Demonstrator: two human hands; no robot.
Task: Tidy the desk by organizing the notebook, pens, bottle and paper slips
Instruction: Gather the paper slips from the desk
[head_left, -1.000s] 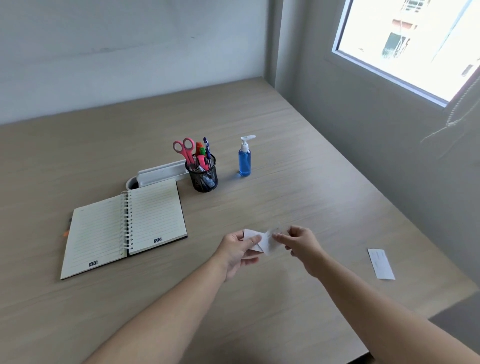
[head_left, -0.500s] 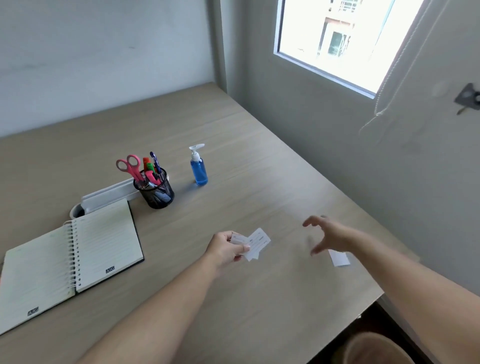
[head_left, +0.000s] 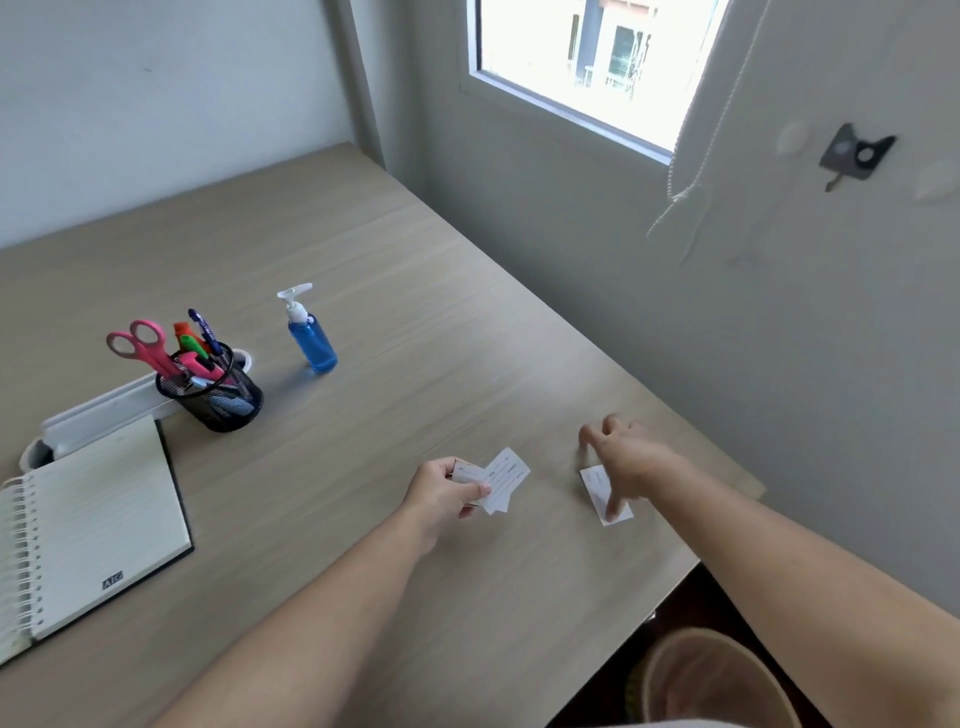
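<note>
Left hand pinches paper slips; right hand, fingers spread, presses loose slip on desk.

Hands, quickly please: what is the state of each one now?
Left hand: closed on a few paper slips, held above the desk.
Right hand: open, fingers spread, a fingertip pressing on the single slip lying on the desk.

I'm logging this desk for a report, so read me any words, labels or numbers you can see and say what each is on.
"AIG": small dark label at the lower corner of the open notebook page.
Paper slips in the left hand: printed lines, too blurred to read.
Slip on the desk under the right hand: unreadable.
Blue bottle: no visible label.
</note>
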